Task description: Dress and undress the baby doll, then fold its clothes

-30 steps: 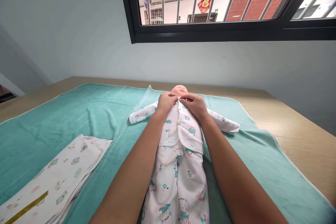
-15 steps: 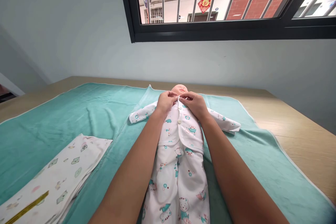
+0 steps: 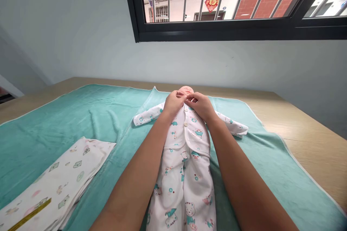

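A baby doll (image 3: 186,88) lies on its back, its head at the far end. It wears a white printed baby jacket (image 3: 177,133) with round buttons down the front, sleeves spread to both sides. Matching pants (image 3: 173,180) cover its legs. My left hand (image 3: 173,104) pinches at the jacket's collar just below the doll's chin. Against it, my right hand (image 3: 202,106) pinches the other side of the collar, fingertips meeting the left ones. The fingers hide the top of the collar. Two buttons show below my hands.
A teal blanket (image 3: 103,115) lies under the doll on a wooden table (image 3: 306,122). To the left is a folded white printed cloth (image 3: 67,177) with a yellow measuring tape (image 3: 31,216) on it. A wall and a barred window (image 3: 217,30) stand behind.
My fingertips have shifted slightly toward the doll's chin and closer together at the collar. The top button now shows more clearly beneath them. The doll and folded cloth have stayed put.
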